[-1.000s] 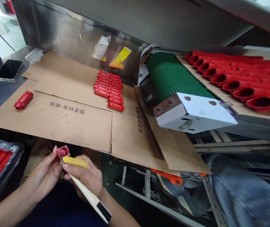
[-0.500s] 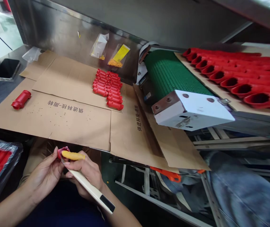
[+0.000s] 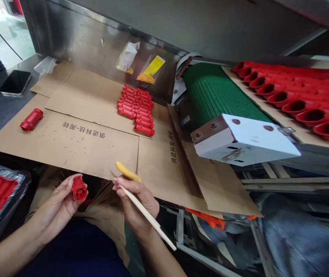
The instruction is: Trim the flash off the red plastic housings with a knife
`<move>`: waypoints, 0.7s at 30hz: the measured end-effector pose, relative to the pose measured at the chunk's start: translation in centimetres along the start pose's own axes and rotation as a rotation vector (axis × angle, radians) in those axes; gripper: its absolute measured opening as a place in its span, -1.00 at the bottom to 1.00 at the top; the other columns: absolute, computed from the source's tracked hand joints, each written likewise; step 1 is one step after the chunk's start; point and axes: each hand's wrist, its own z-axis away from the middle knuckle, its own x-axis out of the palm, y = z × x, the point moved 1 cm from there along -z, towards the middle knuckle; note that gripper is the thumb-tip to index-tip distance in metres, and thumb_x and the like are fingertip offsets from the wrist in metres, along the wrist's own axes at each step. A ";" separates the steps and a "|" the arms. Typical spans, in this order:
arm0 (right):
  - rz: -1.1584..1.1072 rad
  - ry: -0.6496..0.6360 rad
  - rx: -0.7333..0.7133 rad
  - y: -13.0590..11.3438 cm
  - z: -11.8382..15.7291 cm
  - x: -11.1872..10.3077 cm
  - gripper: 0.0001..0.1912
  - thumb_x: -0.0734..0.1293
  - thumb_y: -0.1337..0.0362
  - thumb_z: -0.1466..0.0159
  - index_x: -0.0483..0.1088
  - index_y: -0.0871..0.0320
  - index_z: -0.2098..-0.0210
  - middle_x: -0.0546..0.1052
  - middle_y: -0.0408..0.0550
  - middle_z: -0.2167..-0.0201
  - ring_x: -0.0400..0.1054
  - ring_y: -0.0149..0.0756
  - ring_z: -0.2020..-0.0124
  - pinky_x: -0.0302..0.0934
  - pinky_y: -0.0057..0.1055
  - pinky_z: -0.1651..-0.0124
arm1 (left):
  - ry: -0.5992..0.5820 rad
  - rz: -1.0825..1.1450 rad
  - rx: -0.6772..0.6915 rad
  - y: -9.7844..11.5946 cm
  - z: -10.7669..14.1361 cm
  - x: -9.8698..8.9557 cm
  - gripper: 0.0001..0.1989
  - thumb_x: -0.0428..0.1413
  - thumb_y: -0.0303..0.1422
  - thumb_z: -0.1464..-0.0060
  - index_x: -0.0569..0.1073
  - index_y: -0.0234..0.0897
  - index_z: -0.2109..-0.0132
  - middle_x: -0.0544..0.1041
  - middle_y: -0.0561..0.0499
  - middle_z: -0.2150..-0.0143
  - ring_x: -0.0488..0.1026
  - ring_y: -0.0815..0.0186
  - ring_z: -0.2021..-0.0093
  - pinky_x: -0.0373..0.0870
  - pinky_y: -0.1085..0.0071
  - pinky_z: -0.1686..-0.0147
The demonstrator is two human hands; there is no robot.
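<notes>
My left hand (image 3: 62, 202) is closed around a short red plastic tube fitting (image 3: 79, 188), its end facing up toward me with inner webs and holes showing. My right hand (image 3: 138, 200) grips a slim cream-handled knife-like tool (image 3: 149, 217), with a thin metal tip poking out beyond the fingers. A yellow finger cot (image 3: 127, 172) covers one raised finger of that hand. Tool and fitting are apart. On the cardboard (image 3: 103, 154) lies a single red fitting (image 3: 31, 119) at left, and several more fittings (image 3: 137, 107) stand in rows farther back.
At right, a green conveyor belt (image 3: 219, 92) with a white end bracket (image 3: 245, 140) stands beside rows of red tubes (image 3: 297, 92). A lined bin (image 3: 22, 181) of red parts is at lower left. A phone (image 3: 15, 82) and small bags (image 3: 151, 69) lie behind.
My right hand has drawn the tool out of the fitting and away to the right. My left hand has turned the fitting so its end shows. The view has shifted slightly.
</notes>
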 end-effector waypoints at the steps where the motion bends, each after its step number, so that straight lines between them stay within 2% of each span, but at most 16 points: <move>1: -0.067 -0.026 0.066 -0.4 0.3 0.0 -0.83 0.42 0.40 -0.48 0.58 0.08 -0.02 0.71 0.02 0.16 0.64 -0.24 0.20 0.62 -0.30 0.14 | -0.063 -0.041 0.041 0.0 0.0 -0.4 -0.80 0.16 -0.55 -0.38 0.63 -0.40 -0.07 0.74 -0.23 0.16 0.73 0.26 0.27 0.70 0.47 0.27; 3: -0.184 -0.141 0.104 -1.2 1.0 0.2 -0.86 0.46 0.37 -0.46 0.62 0.11 0.01 0.72 0.08 0.08 0.65 -0.23 0.13 0.62 -0.32 0.09 | -0.149 -0.130 0.094 -0.1 0.1 -1.1 -0.59 0.38 -0.43 -0.22 0.59 -0.30 -0.19 0.74 -0.18 0.16 0.71 0.22 0.24 0.70 0.43 0.24; 5: -0.212 -0.246 0.034 -1.9 1.7 0.5 -0.80 0.45 0.38 -0.46 0.60 0.17 -0.07 0.72 0.12 0.04 0.65 -0.23 0.09 0.61 -0.33 0.04 | -0.169 -0.214 0.136 -0.1 0.5 -1.6 -0.44 0.50 -0.34 -0.06 0.58 -0.23 -0.19 0.72 -0.11 0.23 0.69 0.22 0.29 0.69 0.41 0.27; 7: -0.211 -0.279 -0.012 -2.1 2.3 0.8 -0.76 0.43 0.40 -0.47 0.59 0.21 -0.11 0.73 0.12 0.08 0.64 -0.23 0.09 0.59 -0.32 0.01 | -0.180 -0.276 0.177 0.1 1.0 -1.9 -0.46 0.53 -0.29 0.00 0.58 -0.20 -0.12 0.71 -0.07 0.26 0.66 0.24 0.32 0.67 0.42 0.30; 10: -0.254 -0.267 0.021 -1.8 3.1 1.0 -0.78 0.42 0.37 -0.49 0.60 0.17 -0.10 0.72 0.11 0.05 0.64 -0.24 0.08 0.60 -0.34 0.02 | -0.211 -0.326 0.222 0.6 1.4 -2.0 -0.51 0.53 -0.27 0.00 0.56 -0.16 -0.04 0.72 -0.09 0.20 0.67 0.23 0.29 0.67 0.39 0.25; 12: -0.268 -0.286 0.023 -1.7 3.3 1.2 -0.78 0.43 0.35 -0.49 0.60 0.15 -0.11 0.70 0.10 0.01 0.64 -0.23 0.07 0.61 -0.33 0.03 | -0.222 -0.351 0.249 1.1 1.4 -2.0 -0.51 0.51 -0.26 -0.03 0.54 -0.15 -0.06 0.72 -0.11 0.14 0.69 0.20 0.26 0.69 0.34 0.23; 16: -0.220 -0.332 -0.066 -2.0 3.0 1.5 -0.73 0.43 0.38 -0.48 0.57 0.15 -0.15 0.71 0.07 0.05 0.65 -0.23 0.10 0.63 -0.30 0.02 | -0.213 -0.356 0.303 1.7 1.1 -2.2 -0.50 0.50 -0.25 -0.06 0.53 -0.18 -0.09 0.71 -0.14 0.12 0.68 0.21 0.28 0.69 0.34 0.24; 21: -0.186 -0.307 -0.103 -2.3 2.8 1.7 -0.76 0.41 0.39 -0.50 0.56 0.17 -0.14 0.72 0.08 0.07 0.66 -0.23 0.13 0.65 -0.31 0.05 | -0.214 -0.357 0.276 1.4 1.2 -2.4 -0.45 0.52 -0.21 -0.02 0.53 -0.17 -0.09 0.71 -0.13 0.13 0.69 0.17 0.27 0.70 0.30 0.24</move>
